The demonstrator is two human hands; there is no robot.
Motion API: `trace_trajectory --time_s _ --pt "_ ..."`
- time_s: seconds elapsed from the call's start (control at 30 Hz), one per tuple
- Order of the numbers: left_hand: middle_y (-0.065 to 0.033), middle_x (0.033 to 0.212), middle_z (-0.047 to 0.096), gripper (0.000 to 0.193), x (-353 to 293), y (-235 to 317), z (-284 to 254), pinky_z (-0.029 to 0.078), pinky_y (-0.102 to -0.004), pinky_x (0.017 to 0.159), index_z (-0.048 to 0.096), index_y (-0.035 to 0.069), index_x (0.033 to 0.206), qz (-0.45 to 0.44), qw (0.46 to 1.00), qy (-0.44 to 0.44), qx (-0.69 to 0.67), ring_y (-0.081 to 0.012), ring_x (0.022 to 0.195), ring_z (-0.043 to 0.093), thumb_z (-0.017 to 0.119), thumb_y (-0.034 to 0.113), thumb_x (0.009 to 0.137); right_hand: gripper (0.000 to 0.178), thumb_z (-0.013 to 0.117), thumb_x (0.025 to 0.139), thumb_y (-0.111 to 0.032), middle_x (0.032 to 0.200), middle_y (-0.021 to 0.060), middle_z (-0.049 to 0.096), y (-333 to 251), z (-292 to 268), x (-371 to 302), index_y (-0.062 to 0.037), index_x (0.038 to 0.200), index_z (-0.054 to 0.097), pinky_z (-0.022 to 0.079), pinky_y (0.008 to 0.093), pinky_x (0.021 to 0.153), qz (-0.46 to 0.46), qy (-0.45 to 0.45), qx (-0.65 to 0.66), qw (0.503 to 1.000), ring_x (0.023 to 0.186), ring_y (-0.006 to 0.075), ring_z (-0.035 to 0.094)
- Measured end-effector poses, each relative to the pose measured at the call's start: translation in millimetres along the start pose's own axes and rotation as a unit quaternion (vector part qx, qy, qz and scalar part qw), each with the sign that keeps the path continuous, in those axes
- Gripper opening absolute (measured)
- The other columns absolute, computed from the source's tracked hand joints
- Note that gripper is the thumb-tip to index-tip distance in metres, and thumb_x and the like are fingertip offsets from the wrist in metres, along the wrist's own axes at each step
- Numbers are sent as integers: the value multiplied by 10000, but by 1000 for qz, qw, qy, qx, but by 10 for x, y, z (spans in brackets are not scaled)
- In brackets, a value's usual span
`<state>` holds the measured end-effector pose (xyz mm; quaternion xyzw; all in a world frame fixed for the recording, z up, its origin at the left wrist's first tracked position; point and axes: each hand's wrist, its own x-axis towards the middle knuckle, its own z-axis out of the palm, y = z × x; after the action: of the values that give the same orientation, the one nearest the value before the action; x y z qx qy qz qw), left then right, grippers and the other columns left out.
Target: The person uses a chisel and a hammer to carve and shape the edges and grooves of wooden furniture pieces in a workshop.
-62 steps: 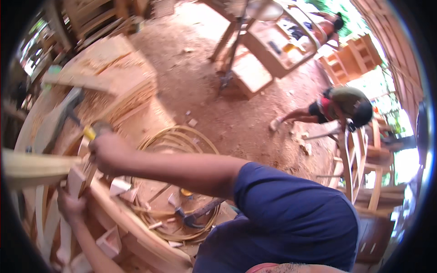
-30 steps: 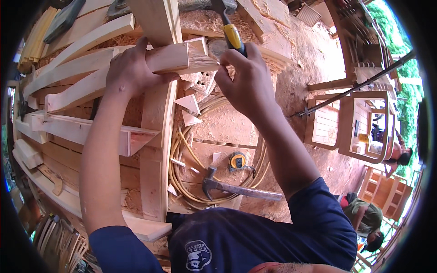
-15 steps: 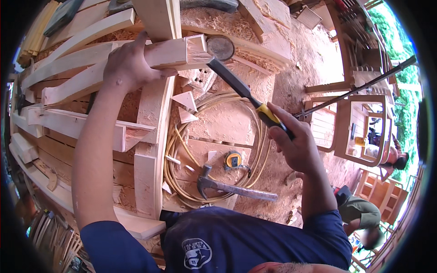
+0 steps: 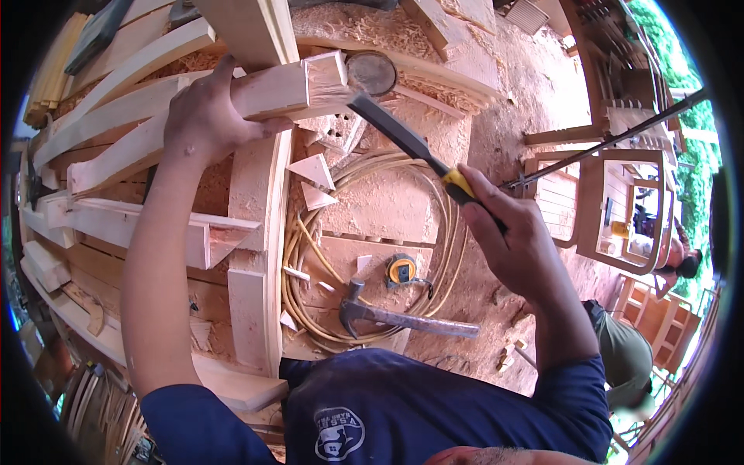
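The pale timber [image 4: 271, 89] lies beyond the far left of the tan coil [image 4: 364, 165]; its faces look smooth and squared, its right end rough and fibrous. The left hand [image 4: 200, 120] clasps this timber from above, thumb along the near side, fingers over the far side. The chisel [image 4: 391, 132], broad dark blade and yellow-and-black handle, slants across the coil's far right; the right hand [image 4: 513, 236] is wrapped round the handle. Contact between blade tip and rough end cannot be determined. A claw hammer [image 4: 418, 320] crosses the coil's near side
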<state>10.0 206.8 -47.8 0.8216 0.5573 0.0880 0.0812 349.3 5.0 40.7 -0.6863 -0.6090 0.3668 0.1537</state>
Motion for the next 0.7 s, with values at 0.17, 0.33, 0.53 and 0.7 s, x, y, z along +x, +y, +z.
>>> trace_trajectory --time_s 0.17,0.33,0.53,0.7 --pt "-170 1190 796 1092 -12 -42 36 618 -531 965 524 165 1469 -7 1000 -3 13 -414 1085 769 903 780 650 438 641 1076 -146 762 226 670 -88 147 246 -17 1495 628 541 421 682 -11 -6 -6 1000 651 286 687" --pt "-159 1173 803 1102 26 20 38 628 -537 940 518 180 1480 4 1000 11 5 -411 1098 768 907 778 640 425 647 1069 -148 708 205 628 26 39 57 -36 1479 640 527 414 644 -58 48 11 997 591 272 648" --pt "-109 1102 823 1064 -16 -34 52 640 -519 908 547 185 1456 16 1000 23 1 -388 1049 784 927 747 636 456 629 1083 -139 727 128 606 -60 117 116 33 1504 603 505 334 659 -21 14 17 1000 667 137 563" --pt "-111 1115 823 1029 -16 -88 101 644 -522 878 555 193 1440 19 1000 20 0 -385 1009 790 943 712 640 452 646 1063 -119 735 205 651 -217 83 195 -41 1508 610 522 448 647 9 -14 -1 1000 614 338 660"
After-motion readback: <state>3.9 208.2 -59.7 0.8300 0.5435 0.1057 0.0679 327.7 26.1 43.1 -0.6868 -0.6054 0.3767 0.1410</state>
